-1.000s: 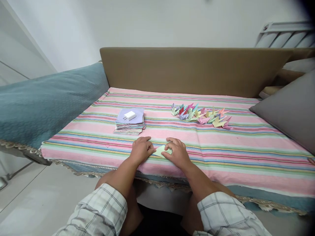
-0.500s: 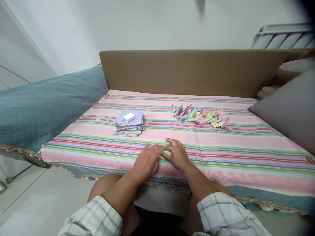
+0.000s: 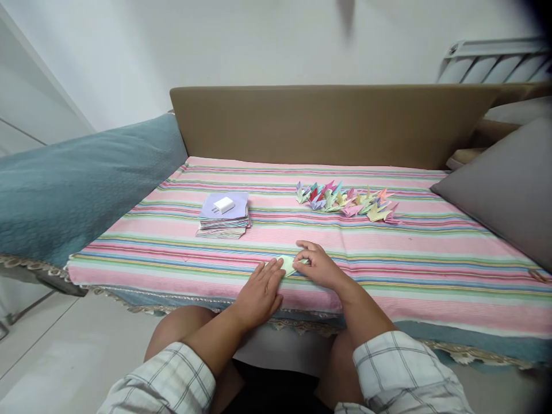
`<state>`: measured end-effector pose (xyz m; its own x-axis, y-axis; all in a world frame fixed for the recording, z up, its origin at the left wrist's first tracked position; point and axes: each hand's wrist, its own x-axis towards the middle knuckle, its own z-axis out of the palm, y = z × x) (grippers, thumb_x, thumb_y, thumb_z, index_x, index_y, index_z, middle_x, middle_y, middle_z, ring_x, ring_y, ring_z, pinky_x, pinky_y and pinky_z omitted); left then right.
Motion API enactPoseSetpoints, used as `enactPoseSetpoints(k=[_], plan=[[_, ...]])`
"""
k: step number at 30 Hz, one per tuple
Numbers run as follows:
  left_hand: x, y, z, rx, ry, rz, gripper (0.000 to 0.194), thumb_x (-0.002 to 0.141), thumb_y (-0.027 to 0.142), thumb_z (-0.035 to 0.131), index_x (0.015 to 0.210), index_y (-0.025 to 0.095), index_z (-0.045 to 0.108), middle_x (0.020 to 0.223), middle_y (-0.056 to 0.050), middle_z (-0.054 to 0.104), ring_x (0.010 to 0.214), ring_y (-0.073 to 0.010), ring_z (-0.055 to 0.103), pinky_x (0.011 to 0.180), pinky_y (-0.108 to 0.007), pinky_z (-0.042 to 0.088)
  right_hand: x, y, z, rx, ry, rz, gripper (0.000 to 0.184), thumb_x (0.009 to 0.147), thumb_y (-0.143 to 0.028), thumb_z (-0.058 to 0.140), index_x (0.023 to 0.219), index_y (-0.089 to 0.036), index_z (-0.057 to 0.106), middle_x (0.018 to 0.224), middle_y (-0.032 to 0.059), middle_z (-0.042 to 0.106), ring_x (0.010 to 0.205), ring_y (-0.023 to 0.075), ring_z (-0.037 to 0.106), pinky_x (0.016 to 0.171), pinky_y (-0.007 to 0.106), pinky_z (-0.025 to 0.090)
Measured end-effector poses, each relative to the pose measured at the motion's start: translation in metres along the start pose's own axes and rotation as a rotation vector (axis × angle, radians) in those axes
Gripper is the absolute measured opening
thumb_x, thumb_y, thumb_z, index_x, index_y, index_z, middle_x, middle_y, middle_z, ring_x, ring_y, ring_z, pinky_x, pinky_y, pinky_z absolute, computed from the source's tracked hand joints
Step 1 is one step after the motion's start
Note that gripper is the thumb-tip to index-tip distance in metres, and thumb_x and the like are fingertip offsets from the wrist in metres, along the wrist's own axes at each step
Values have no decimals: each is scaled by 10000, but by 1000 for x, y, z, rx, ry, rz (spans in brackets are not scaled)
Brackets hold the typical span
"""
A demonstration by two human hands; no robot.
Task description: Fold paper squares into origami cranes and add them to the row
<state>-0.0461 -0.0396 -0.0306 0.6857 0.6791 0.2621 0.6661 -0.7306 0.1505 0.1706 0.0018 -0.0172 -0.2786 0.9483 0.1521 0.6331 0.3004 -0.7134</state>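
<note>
A small folded piece of pale green paper lies on the striped cloth near the front edge of the seat. My left hand rests flat over the paper's left part, its fingers stretched out and covering that end. At the right end, my right hand pinches the paper between thumb and index finger, its other fingers curled above. Beyond my left hand stands a stack of square paper sheets, with a white charger plug on its lilac top sheet.
Several folded paper cranes in many colours cluster at the back, right of the middle. The pink striped cloth covers the seat. A blue-covered armrest bounds the left, a brown backrest the rear, a grey cushion the right.
My left hand has gone from the paper's left tip, across toward my right hand, and now lies flat on the paper. My right hand has shifted slightly right, to the paper's right end.
</note>
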Motion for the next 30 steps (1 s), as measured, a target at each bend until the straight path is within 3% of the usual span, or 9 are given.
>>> enactPoseSetpoints(k=[5, 14, 19, 23, 30], plan=[[-1, 0, 0, 10, -4, 10, 470, 802, 182, 466, 1265, 118, 420, 1469, -170, 306, 1381, -276, 229, 1112, -496, 226, 4, 3, -2, -26, -97, -2, 192, 663, -276, 719, 840, -205, 699, 1362, 103, 435, 1283, 269, 353, 981, 408, 381], [-1, -5, 6, 45, 12, 38, 563, 807, 185, 470, 1348, 101, 343, 1466, -173, 311, 1381, -276, 226, 1112, -483, 233, 8, -1, -6, -100, -159, -13, 200, 672, -250, 720, 867, -203, 716, 1365, 107, 435, 1280, 274, 341, 1048, 416, 299], [-2, -6, 9, 126, 14, 73, 611, 829, 196, 455, 1404, 95, 275, 1476, -161, 294, 1389, -277, 200, 1114, -484, 213, 8, -4, -10, -68, -222, 22, 198, 710, -323, 688, 866, -204, 714, 1383, 108, 399, 1304, 283, 292, 1058, 428, 275], [0, -5, 7, 134, -10, 44, 646, 824, 209, 461, 1420, 83, 248, 1492, -159, 256, 1389, -271, 200, 1113, -459, 220, 7, -7, -11, -35, -196, 27, 205, 805, -357, 572, 820, -213, 717, 1363, 100, 420, 1300, 261, 305, 1072, 428, 247], [2, -3, 5, 112, -40, 1, 646, 814, 224, 470, 1419, 112, 276, 1497, -137, 253, 1384, -278, 212, 1099, -463, 236, 7, -7, -6, -48, -146, 23, 149, 766, -318, 610, 751, -208, 710, 1323, 100, 456, 1268, 264, 349, 1063, 427, 263]])
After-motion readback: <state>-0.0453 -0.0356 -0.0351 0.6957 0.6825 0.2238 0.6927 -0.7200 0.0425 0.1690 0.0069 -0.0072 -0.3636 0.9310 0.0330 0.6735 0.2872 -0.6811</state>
